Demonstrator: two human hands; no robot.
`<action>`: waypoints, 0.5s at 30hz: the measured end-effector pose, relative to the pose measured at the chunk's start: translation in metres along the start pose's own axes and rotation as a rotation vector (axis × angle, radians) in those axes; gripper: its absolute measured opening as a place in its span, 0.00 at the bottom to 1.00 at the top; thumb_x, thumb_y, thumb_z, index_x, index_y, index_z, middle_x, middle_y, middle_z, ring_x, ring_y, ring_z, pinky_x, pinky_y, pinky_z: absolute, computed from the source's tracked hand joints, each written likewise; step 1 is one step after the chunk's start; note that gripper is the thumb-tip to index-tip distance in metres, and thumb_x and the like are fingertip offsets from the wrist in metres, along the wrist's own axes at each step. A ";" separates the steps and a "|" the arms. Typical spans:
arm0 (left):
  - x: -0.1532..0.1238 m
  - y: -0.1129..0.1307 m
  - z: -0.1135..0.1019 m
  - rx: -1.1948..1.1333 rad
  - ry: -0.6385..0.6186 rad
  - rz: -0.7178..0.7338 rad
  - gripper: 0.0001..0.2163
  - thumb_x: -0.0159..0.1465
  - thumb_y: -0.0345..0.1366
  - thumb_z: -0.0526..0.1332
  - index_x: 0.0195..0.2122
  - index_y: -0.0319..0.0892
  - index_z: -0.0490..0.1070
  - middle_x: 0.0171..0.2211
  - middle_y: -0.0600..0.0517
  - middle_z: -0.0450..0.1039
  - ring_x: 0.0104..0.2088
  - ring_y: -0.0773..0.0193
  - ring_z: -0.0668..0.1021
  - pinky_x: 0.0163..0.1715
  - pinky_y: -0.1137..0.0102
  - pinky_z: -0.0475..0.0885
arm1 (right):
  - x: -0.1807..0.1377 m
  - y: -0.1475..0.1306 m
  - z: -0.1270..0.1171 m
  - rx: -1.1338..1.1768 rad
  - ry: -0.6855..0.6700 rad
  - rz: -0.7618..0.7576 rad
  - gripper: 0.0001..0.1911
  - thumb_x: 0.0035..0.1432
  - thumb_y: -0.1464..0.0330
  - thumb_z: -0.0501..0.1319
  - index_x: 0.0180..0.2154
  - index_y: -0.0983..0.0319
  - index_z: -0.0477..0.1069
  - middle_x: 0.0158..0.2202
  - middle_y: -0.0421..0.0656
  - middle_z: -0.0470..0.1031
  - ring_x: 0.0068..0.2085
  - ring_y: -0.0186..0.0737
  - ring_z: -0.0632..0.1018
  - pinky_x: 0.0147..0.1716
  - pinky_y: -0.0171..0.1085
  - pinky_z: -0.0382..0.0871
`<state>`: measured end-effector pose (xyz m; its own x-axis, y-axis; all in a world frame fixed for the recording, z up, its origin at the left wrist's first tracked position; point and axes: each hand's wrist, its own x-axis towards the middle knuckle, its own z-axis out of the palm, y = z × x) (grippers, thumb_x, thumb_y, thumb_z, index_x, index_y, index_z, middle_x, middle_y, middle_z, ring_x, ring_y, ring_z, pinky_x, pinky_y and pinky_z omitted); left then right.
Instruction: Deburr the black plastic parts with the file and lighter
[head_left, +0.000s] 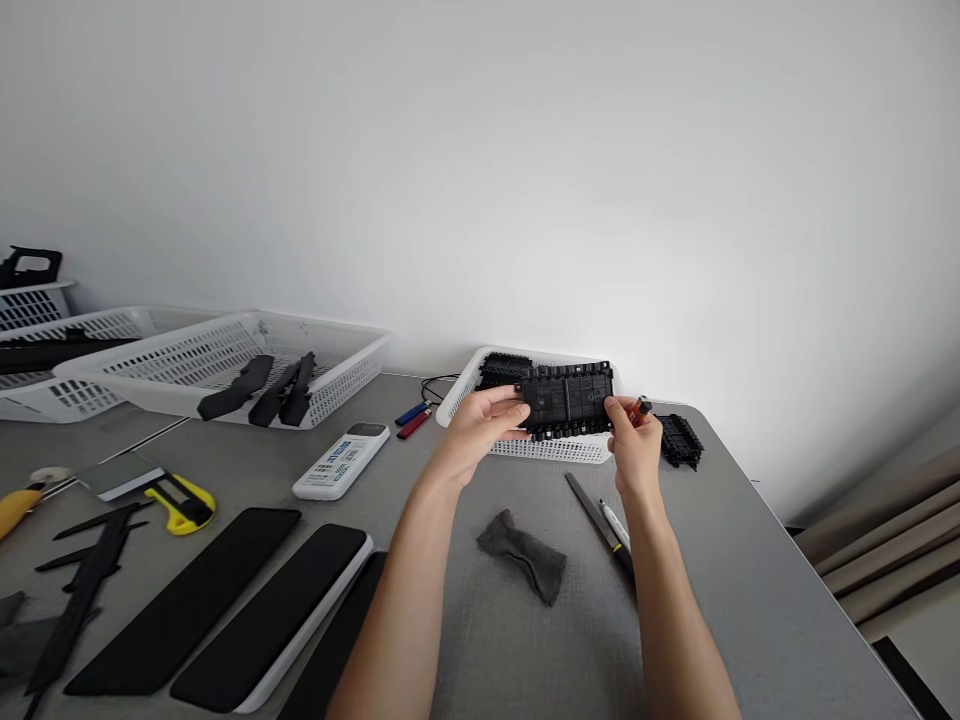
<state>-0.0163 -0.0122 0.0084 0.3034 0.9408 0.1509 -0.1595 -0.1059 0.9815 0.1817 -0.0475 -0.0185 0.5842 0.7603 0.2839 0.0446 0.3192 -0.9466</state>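
Note:
Between my two hands, a black rectangular plastic part [567, 400] with ribbed, toothed edges is held up over the table. My left hand [484, 425] pinches its left end, thumb on the near face. At the right end, my right hand [634, 435] grips it between thumb and fingers. A small orange-and-black object [641, 406] also sticks out from the fingers of my right hand; its kind is unclear. Behind the part stands a white basket [551, 447] holding similar black parts [504, 369], partly hidden. Another such black part [681, 441] lies on the table to the right.
Below my hands lie a dark grey cloth [523, 555], a flat file [600, 525] and a white pen [615, 525]. Leftward are a white labelled device [342, 462], a yellow cutter [181, 503], black calipers [90, 585], black slabs [187, 600] and a white basket [345, 390] with black pieces.

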 end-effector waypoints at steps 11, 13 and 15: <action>0.002 -0.005 -0.003 0.086 -0.097 0.039 0.25 0.51 0.44 0.75 0.47 0.38 0.78 0.45 0.43 0.81 0.45 0.50 0.82 0.46 0.56 0.79 | -0.001 -0.004 -0.003 -0.049 -0.008 0.016 0.20 0.53 0.51 0.64 0.33 0.62 0.73 0.23 0.37 0.63 0.26 0.34 0.64 0.26 0.36 0.57; 0.003 -0.006 -0.002 0.092 -0.077 0.044 0.24 0.51 0.44 0.74 0.47 0.38 0.78 0.45 0.42 0.81 0.44 0.50 0.82 0.46 0.56 0.79 | -0.002 -0.006 -0.003 -0.043 -0.017 0.028 0.20 0.53 0.51 0.64 0.33 0.62 0.72 0.23 0.36 0.61 0.26 0.34 0.62 0.26 0.36 0.56; 0.005 -0.007 -0.001 0.092 -0.034 0.042 0.24 0.50 0.43 0.74 0.46 0.37 0.78 0.44 0.42 0.82 0.43 0.50 0.82 0.44 0.55 0.80 | -0.004 -0.009 -0.002 -0.037 -0.032 0.041 0.20 0.53 0.51 0.64 0.35 0.61 0.70 0.24 0.35 0.60 0.26 0.33 0.60 0.26 0.36 0.56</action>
<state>-0.0148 -0.0066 0.0018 0.3300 0.9238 0.1943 -0.0859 -0.1756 0.9807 0.1801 -0.0545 -0.0114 0.5596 0.7906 0.2486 0.0514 0.2663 -0.9625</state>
